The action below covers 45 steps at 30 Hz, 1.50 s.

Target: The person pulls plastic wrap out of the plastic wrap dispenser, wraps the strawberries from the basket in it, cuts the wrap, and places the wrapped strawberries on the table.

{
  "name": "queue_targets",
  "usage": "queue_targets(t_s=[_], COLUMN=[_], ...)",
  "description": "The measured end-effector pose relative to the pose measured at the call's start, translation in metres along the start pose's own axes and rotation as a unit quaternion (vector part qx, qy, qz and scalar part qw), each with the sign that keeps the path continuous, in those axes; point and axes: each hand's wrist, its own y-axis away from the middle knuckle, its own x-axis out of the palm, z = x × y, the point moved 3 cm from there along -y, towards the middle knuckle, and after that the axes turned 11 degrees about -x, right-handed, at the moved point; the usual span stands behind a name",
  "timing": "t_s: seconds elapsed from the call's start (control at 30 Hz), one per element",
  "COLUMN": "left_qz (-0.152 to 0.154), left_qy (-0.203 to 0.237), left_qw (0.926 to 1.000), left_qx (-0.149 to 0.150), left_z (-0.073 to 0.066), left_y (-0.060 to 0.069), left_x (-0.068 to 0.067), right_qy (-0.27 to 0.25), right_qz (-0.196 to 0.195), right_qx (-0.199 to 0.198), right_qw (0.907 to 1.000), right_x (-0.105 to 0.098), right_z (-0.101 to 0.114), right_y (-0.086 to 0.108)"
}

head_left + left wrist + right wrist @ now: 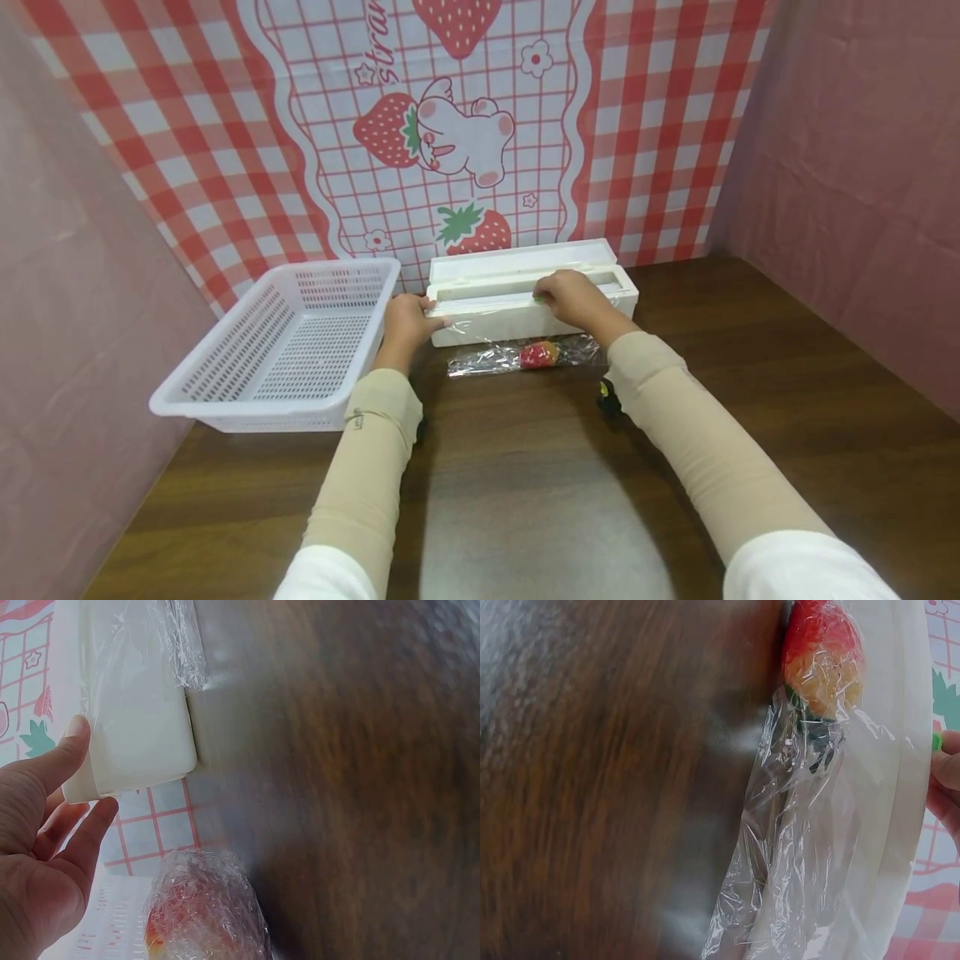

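A long white box (517, 321) stands near the back cloth, its lid (525, 257) raised behind it. Clear plastic film (142, 667) hangs over its front. My left hand (407, 323) grips the box's left end, thumb on one side and fingers on the other. At the box's front rim, my right hand (573, 298) has bent fingers around a small green piece (937, 741); most of that hand is out of the right wrist view. Before the box lies a red and yellow flower (538, 354) with dark green leaves, inside clear plastic.
To the left stands a white slotted plastic basket (337, 400). Another red, plastic-wrapped bundle (206, 907) appears low in the left wrist view. A checked strawberry cloth (652, 125) hangs behind the brown wooden table (525, 500), with pink cloth (862, 167) at the sides.
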Motion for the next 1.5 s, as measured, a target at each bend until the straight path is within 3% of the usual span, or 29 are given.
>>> queue_targets(t_s=[0.43, 0.9, 1.13, 1.5], left_qz=[-0.003, -0.013, 0.000, 0.001], left_qy=[0.002, -0.015, -0.016, -0.014], left_qw=[1.0000, 0.9996, 0.9998, 0.9999], left_qx=[0.006, 0.020, 0.008, 0.005], left_z=[-0.001, -0.001, -0.001, -0.001], left_y=[0.001, 0.001, 0.002, 0.001], left_x=[-0.001, -0.002, -0.002, -0.002], right_qy=[0.007, 0.003, 0.019, 0.036], right_qz=[-0.006, 0.009, 0.006, -0.014], right_qx=[0.000, 0.027, 0.039, 0.014], right_qw=[1.0000, 0.9996, 0.9990, 0.9991], right_x=[-0.007, -0.010, -0.013, -0.017], right_z=[-0.002, -0.013, -0.019, -0.025], right_y=[0.007, 0.017, 0.024, 0.030])
